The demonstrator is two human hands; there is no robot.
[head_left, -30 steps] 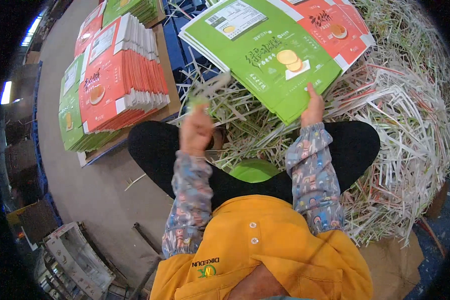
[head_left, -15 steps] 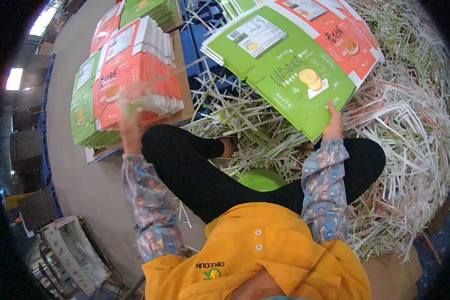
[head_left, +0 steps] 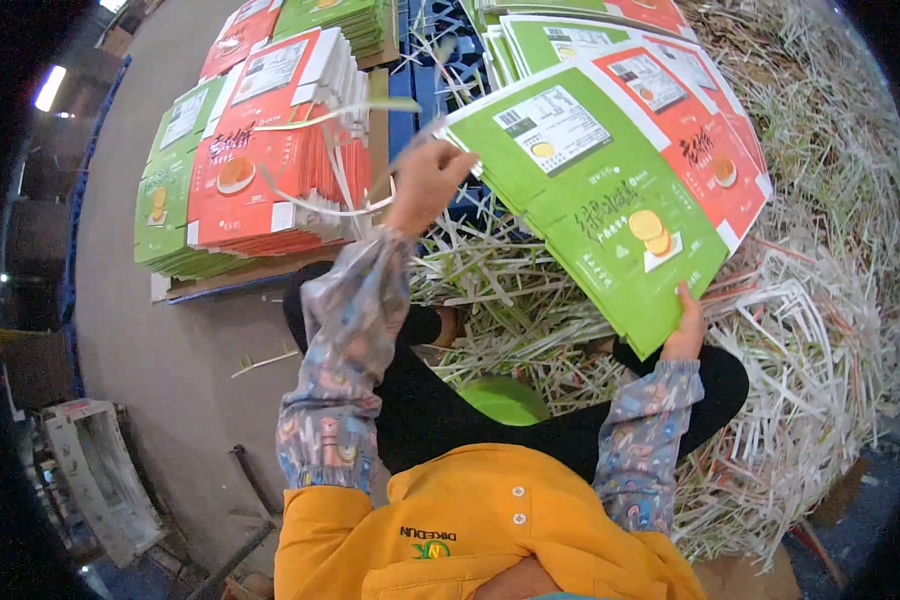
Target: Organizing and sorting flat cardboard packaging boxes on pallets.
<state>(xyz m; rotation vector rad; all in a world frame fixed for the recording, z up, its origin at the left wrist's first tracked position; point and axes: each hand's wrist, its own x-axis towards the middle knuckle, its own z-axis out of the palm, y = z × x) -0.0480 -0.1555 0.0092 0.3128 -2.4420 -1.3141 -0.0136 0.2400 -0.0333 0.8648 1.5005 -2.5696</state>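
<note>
Red carton stack [head_left: 270,160] is sitting on a pallet at left. Left hand [head_left: 425,180] is gripping a white paper strip [head_left: 320,210] beside the green carton sheet [head_left: 610,200]. Right hand [head_left: 685,325] is pinching that sheet's lower edge, over paper trimmings [head_left: 820,330].
</note>
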